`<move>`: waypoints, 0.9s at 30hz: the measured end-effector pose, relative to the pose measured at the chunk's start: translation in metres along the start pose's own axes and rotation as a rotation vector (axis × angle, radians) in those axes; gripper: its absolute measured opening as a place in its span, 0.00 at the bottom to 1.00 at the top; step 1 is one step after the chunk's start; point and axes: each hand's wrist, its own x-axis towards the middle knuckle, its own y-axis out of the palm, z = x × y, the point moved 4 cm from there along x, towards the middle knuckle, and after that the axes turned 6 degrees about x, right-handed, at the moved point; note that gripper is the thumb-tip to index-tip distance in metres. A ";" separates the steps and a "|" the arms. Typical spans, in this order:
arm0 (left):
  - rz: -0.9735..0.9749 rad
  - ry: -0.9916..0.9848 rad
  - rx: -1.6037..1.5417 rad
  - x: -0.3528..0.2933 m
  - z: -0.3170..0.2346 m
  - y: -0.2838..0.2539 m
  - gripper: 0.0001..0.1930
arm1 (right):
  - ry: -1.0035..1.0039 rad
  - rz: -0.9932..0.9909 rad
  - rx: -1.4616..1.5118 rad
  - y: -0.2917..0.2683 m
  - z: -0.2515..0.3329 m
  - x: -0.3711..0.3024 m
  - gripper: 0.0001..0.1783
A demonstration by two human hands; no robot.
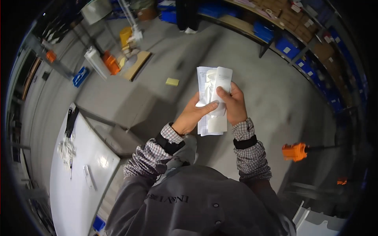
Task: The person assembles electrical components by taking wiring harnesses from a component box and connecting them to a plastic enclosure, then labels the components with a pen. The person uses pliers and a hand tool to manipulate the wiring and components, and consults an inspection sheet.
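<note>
Both my hands are raised in front of me over the grey floor, gripping a bundle of papers. Printed sheets [202,84] form the back of it. A folded white paper strip [224,74] lies on top, along with a crumpled white piece whose exact kind I cannot make out. My left hand [192,115] is closed on the bundle from the left, its thumb lying across the front. My right hand [235,105] grips the right edge, thumb pressed on the folded strip. The fingers behind the papers are hidden.
A white table [80,157] at left carries a crumpled white cloth [66,150] and a dark tool [72,120]. A yellow pad [172,82] lies on the floor. Orange machine parts [294,152] stand at right. Shelves with blue bins [287,48] line the far right; another person's legs [186,15] show at the back.
</note>
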 end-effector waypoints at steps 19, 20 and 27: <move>0.347 -0.048 0.218 0.568 0.047 0.054 0.22 | -0.312 -0.335 -0.260 -0.352 0.080 0.369 0.27; 0.378 -0.051 0.280 0.594 0.047 0.053 0.22 | -0.301 -0.354 -0.251 -0.369 0.080 0.386 0.27; 0.365 -0.144 0.058 0.793 0.011 0.046 0.32 | -0.256 -0.043 -0.490 -0.464 0.140 0.595 0.27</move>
